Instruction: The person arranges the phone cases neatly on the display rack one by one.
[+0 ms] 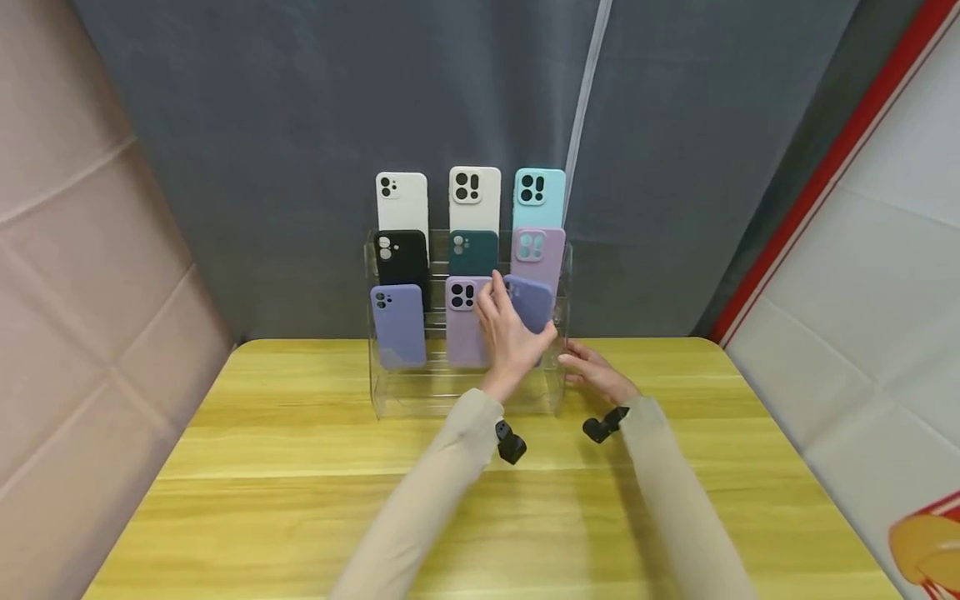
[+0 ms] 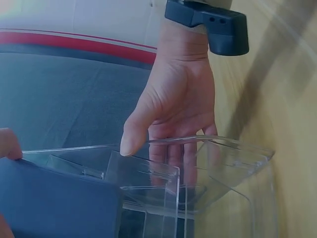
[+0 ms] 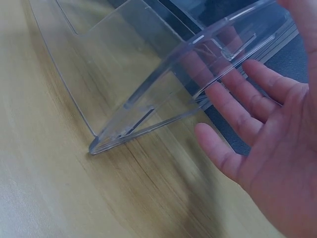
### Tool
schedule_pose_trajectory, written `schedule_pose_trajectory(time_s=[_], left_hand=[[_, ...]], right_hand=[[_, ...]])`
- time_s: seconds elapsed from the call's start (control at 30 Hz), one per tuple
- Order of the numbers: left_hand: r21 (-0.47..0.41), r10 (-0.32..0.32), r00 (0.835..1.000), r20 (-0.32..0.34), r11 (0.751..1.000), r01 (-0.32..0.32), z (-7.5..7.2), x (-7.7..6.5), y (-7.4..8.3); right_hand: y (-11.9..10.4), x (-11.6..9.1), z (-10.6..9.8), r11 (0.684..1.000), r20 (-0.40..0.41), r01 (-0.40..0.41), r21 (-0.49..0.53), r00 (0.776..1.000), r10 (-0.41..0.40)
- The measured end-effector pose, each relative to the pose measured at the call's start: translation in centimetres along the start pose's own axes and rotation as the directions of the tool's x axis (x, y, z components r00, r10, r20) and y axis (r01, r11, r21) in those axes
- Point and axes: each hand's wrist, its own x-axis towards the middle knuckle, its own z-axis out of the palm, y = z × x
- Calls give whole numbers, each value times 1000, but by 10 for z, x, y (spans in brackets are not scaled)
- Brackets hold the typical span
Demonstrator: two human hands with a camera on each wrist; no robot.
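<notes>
My left hand (image 1: 512, 340) pinches a blue-purple phone case (image 1: 531, 302) between thumb and fingers, at the right of the lowest row of a clear acrylic stand (image 1: 558, 392). The case tilts to the right; in the left wrist view its dark blue-looking side (image 2: 59, 198) shows, with fingertips of the left hand (image 2: 7, 144) at its edge. Beside the stand's right panel is my right hand (image 1: 596, 372), fingers extended along the outer side and thumb by the panel's edge. Through the clear panel some of its fingers (image 3: 237, 109) show; whether they press on it I cannot tell.
Phone cases fill the stand's tiers: white (image 1: 405, 204), cream (image 1: 476, 200) and turquoise (image 1: 540, 200) on top; black (image 1: 401, 258), dark green (image 1: 474, 252) and lilac (image 1: 538, 257) below; purple (image 1: 399, 327) and lilac (image 1: 465, 333) in front. A grey curtain (image 1: 300, 167) hangs behind the wooden table (image 1: 262, 500).
</notes>
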Motion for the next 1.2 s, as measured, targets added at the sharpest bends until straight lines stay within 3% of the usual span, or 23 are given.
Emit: schedule_pose_trajectory(time_s=[0.53, 0.83, 1.2], left_hand=[[-32, 14, 994, -106, 999, -18, 25, 15, 9], [-90, -79, 993, -87, 993, 71, 34, 10, 8], [-26, -168, 985, -39, 986, 167, 44, -4, 5]], right_hand=[[11, 4, -3, 1000, -26, -4, 4, 1000, 4], [10, 5, -3, 1000, -30, -11, 21, 999, 12], [9, 5, -2, 998, -15, 17, 53, 1000, -16]])
